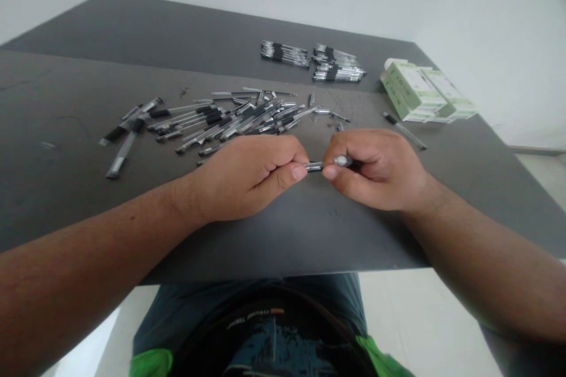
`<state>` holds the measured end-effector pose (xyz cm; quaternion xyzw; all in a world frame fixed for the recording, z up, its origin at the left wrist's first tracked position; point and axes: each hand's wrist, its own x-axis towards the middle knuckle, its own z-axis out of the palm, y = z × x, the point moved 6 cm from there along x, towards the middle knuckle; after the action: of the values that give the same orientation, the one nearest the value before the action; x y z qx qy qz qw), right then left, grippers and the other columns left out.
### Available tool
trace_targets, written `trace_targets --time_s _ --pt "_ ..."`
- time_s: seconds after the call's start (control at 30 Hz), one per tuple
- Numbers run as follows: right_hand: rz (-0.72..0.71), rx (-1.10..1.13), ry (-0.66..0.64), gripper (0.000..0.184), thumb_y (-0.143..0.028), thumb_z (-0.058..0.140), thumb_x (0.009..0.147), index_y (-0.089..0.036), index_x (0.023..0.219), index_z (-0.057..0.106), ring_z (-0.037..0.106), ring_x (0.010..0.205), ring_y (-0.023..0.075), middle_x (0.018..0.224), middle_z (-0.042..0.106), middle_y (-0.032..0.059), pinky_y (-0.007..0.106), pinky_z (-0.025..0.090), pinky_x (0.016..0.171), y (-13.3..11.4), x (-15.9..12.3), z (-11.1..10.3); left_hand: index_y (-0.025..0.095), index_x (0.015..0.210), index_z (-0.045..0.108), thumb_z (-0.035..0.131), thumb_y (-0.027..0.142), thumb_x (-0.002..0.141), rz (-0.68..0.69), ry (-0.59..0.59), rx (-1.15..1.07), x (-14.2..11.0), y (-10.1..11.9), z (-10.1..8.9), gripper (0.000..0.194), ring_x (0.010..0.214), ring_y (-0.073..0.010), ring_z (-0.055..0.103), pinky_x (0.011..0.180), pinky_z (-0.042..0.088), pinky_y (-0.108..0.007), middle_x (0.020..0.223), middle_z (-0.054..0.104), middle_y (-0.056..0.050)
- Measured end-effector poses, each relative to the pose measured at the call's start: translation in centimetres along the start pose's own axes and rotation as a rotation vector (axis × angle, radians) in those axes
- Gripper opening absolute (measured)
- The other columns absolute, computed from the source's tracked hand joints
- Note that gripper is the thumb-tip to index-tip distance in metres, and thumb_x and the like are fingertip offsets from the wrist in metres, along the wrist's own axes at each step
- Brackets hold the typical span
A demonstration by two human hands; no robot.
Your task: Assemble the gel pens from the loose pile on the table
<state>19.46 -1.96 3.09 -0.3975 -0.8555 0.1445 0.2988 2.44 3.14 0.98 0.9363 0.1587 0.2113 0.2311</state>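
A pen [315, 166] with a clear and dark barrel runs between my two hands, above the near part of the table. My left hand [260, 174] pinches one end between thumb and finger. From the other side, my right hand [374, 168] grips it the same way, and a pale, rounded tip sticks out by its thumb. Most of the pen is hidden by my fingers. Just beyond my left hand lies a loose heap of pens and pen parts [239, 121], with black grips and clear barrels.
Neat bundles of pens [284, 54] and more bundles [338, 63] lie at the back of the dark grey table [186, 29]. Green and white boxes [415, 91] stand at the right, with a single pen [404, 129] before them. Several pens [128, 135] lie crossed at the left.
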Motion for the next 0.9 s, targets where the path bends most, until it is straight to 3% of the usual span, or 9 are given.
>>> trace_targets --time_s 0.23,0.47,0.57,0.7,0.9 --pt "-0.010 -0.042 0.018 0.023 -0.033 0.072 0.103 -0.025 0.084 0.062 0.057 0.063 0.0128 0.071 0.063 -0.0041 0.029 0.041 0.060 0.4 0.0 0.3 0.023 0.095 0.066 0.048 0.041 0.109 0.001 0.001 0.093 0.1 0.0 -0.1 0.029 0.078 -0.0196 0.065 0.074 0.048 -0.031 0.080 0.069 -0.002" --pt "-0.042 0.008 -0.016 0.017 -0.025 0.068 0.103 -0.025 0.087 0.062 0.060 0.065 0.0126 0.074 0.065 -0.0039 0.027 0.045 0.063 0.2 0.0 0.4 0.023 0.082 0.060 0.053 0.040 0.107 0.010 0.043 -0.005 -0.1 0.2 -0.5 0.031 0.067 -0.0159 0.060 0.066 0.041 -0.031 0.072 0.065 0.001" --pt "-0.097 -0.019 -0.026 0.012 -0.016 0.065 0.097 -0.024 0.088 0.063 0.062 0.069 0.0130 0.077 0.066 -0.0028 0.026 0.046 0.065 -0.3 0.0 0.9 0.022 0.081 0.062 0.054 0.031 0.102 -0.023 0.014 -0.037 0.0 0.1 0.0 0.024 0.064 -0.0143 0.058 0.063 0.039 -0.030 0.069 0.065 0.002" --pt "-0.171 -0.058 -0.052 0.013 -0.011 0.060 0.092 -0.023 0.090 0.064 0.063 0.073 0.0138 0.080 0.067 -0.0012 0.026 0.047 0.069 -0.8 -0.1 1.6 0.022 0.077 0.062 0.056 0.035 0.102 -0.082 -0.042 -0.040 0.2 -0.2 1.0 0.029 0.061 -0.0134 0.057 0.059 0.034 -0.029 0.066 0.064 0.002" --pt "-0.086 -0.095 0.026 0.012 -0.011 0.064 0.092 -0.022 0.088 0.066 0.063 0.068 0.0124 0.077 0.067 -0.0030 0.024 0.045 0.065 -0.4 0.0 0.4 0.022 0.092 0.072 0.049 0.029 0.106 -0.100 0.066 -0.034 0.2 -0.3 0.1 0.028 0.073 -0.0145 0.067 0.067 0.044 -0.028 0.080 0.075 0.002"
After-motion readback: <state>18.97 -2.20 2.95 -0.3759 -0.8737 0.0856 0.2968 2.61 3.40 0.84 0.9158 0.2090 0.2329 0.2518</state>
